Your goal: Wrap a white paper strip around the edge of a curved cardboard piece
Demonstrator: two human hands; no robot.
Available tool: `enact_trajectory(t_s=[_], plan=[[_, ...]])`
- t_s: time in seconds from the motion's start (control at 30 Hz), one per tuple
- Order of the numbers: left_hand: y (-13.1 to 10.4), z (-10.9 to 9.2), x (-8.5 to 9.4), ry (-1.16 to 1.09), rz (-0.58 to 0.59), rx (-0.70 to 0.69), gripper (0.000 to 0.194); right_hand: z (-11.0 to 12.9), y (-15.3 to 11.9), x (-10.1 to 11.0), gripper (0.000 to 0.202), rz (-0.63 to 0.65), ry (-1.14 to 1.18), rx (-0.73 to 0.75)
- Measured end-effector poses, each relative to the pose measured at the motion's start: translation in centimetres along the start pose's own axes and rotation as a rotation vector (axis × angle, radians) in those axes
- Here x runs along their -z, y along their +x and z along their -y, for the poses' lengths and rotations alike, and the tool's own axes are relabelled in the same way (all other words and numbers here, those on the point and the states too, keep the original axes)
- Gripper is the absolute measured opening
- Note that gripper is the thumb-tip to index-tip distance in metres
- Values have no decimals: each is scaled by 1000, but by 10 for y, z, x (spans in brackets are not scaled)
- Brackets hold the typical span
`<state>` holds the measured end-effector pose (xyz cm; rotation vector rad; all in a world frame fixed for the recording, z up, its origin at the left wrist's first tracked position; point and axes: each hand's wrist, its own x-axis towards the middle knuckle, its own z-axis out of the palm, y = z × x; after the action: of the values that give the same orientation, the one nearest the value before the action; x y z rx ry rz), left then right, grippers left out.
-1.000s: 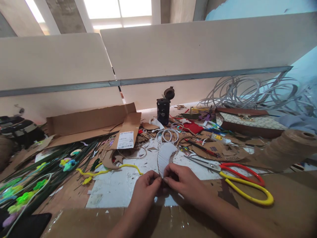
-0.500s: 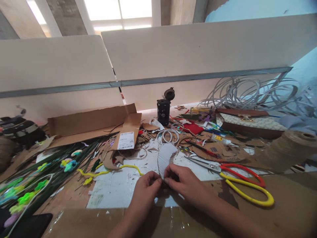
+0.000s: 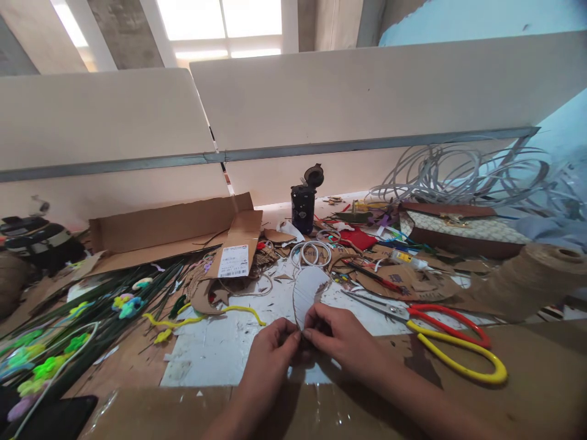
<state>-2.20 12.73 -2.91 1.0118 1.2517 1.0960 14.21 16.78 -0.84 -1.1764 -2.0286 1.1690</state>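
Observation:
A pale, leaf-shaped piece (image 3: pixel 306 290) with a cord-like brown edge stands tilted up between my hands; its material is hard to tell. My left hand (image 3: pixel 275 345) pinches its lower tip, thumb against fingers. On the same tip, from the other side, my right hand (image 3: pixel 334 336) is closed with thumb and forefinger together. The two sets of fingertips almost touch, hiding the lowest end of the piece. Beyond it lie white rings (image 3: pixel 316 254). Scissors (image 3: pixel 408 311) with one red and one yellow handle rest to the right, blades slightly apart.
Cardboard (image 3: pixel 247 241) with a label and a yellow fuzzy stem (image 3: pixel 243 309) lie left. A dark open-lidded bottle (image 3: pixel 302 208) stands behind. At right are a twine cone (image 3: pixel 527 275), a patterned handbag (image 3: pixel 458 229) and coiled white tubing (image 3: pixel 458 174). Fuzzy flowers (image 3: pixel 48 366) lie far left.
Almost nothing differs. Both hands keep their pinch at the tip of the leaf-shaped piece, and the view has shifted very slightly.

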Motion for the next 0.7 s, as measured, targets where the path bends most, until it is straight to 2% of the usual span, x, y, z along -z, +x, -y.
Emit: enact_trajectory(t_s=[0.3, 0.53, 0.7], plan=[[1, 3, -1, -33, -1, 17, 20, 1, -1, 1, 6, -9, -16, -9], [-1, 3, -1, 30, 13, -61, 17, 7, 0, 0, 6, -25, -76, -33], [-2, 4, -2, -12, 23, -36, 19, 9, 1, 0, 7, -31, -89, -25]])
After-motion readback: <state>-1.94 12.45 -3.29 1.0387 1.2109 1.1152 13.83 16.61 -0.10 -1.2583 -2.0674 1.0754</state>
